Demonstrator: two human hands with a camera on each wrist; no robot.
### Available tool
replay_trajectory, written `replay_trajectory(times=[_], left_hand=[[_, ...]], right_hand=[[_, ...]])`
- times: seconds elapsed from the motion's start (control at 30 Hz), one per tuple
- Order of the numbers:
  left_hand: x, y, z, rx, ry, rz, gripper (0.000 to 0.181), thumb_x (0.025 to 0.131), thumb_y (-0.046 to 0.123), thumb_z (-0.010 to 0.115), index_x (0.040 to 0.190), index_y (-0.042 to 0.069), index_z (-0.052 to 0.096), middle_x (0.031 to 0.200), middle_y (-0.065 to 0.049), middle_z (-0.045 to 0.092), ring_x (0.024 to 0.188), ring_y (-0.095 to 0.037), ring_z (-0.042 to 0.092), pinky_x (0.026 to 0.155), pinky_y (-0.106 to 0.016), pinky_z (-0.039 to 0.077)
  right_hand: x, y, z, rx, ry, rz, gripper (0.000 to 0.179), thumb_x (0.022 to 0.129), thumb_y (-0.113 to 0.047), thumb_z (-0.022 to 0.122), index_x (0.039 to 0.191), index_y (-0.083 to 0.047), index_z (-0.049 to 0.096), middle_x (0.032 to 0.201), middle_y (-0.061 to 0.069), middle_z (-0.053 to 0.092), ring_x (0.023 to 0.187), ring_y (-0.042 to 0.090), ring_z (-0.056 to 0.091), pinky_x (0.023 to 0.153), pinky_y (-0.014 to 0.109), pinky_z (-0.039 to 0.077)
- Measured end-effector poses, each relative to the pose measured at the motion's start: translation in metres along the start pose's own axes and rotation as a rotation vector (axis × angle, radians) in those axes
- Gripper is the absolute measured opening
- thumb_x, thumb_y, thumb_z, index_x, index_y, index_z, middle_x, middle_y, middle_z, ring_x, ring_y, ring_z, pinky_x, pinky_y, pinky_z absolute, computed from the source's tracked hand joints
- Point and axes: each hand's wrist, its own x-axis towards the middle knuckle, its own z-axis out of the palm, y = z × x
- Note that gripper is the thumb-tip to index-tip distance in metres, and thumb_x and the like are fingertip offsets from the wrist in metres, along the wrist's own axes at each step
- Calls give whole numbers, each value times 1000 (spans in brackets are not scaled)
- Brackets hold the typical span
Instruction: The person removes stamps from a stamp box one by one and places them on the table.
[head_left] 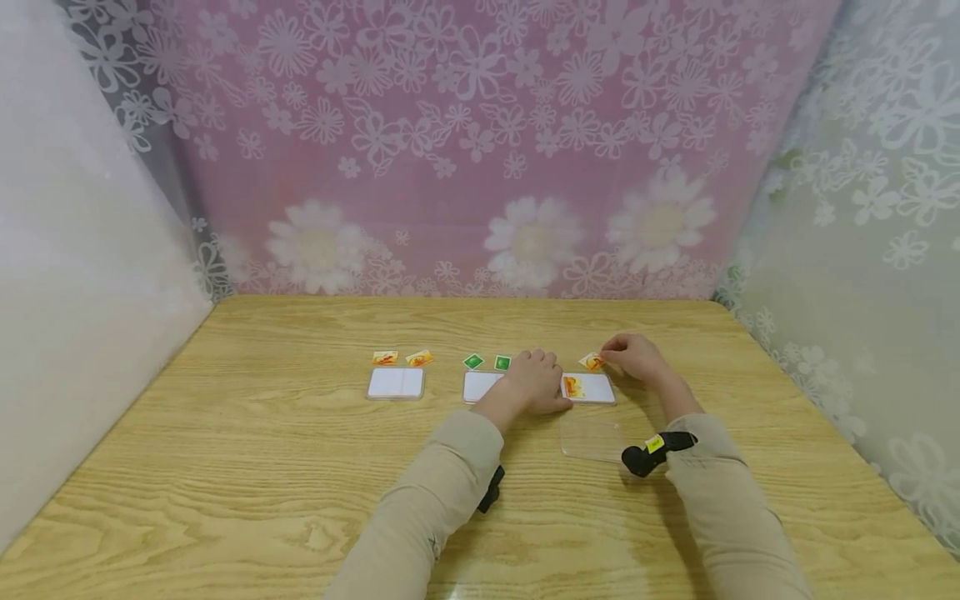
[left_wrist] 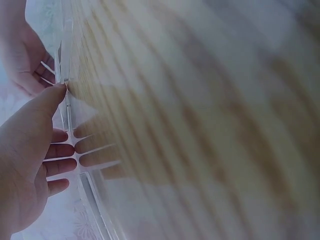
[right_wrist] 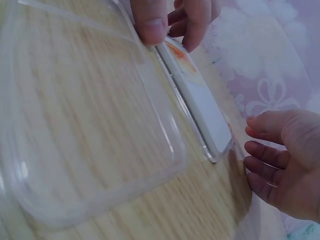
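Note:
My left hand (head_left: 534, 383) holds the left end of the right-hand white card case (head_left: 598, 389), its thumb (right_wrist: 151, 27) on the near edge and fingers reaching past the far edge. An orange picture covers the left half of this case; its right half is plain white. Just behind it, my right hand (head_left: 637, 358) pinches the corner of a small orange picture card (head_left: 591, 361) between thumb and index finger. Its other fingers (right_wrist: 262, 172) are loosely curled. The middle white case (head_left: 482, 387) lies partly hidden under my left hand.
A clear plastic lid (head_left: 591, 439) lies in front, below the right wrist. Another white case (head_left: 396, 383) lies to the left, with two orange cards (head_left: 386, 357) behind it. Two green cards (head_left: 473, 362) lie behind the middle case. A flowered curtain (head_left: 480, 167) closes off the back.

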Motion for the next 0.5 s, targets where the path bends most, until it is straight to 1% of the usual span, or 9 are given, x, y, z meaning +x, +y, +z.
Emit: replay_trajectory(times=[0.1, 0.23, 0.4, 0.5], left_hand=[[0, 0, 1, 2, 0, 2, 69, 88, 67, 35, 129, 15, 52, 123, 0, 48, 115, -16, 43, 98, -32, 34], [1, 1, 4, 11, 1, 5, 70, 88, 67, 34, 131, 15, 50, 124, 0, 47, 116, -16, 42, 98, -32, 34], [2, 0, 4, 11, 1, 7, 68, 88, 67, 34, 129, 16, 52, 124, 1, 47, 115, -16, 42, 98, -33, 34], [1, -1, 2, 0, 2, 6, 67, 89, 66, 35, 129, 15, 52, 123, 0, 47, 114, -16, 43, 98, -32, 33]], right_hand=[[-3, -1, -1, 2, -20, -26, 29, 93, -18, 54, 109, 6, 59, 105, 22, 59, 94, 32, 53, 80, 43, 43], [-6, -1, -4, 27, -48, -31, 34, 94, -22, 54, 114, 6, 57, 110, 23, 58, 99, 34, 53, 82, 44, 42], [-9, -1, -9, 97, -75, -14, 39, 94, -26, 53, 119, 5, 54, 115, 22, 56, 97, 31, 51, 78, 39, 43], [-10, -1, -11, 120, -90, -5, 41, 94, -26, 54, 121, 4, 53, 115, 21, 55, 95, 29, 51, 76, 37, 44]])
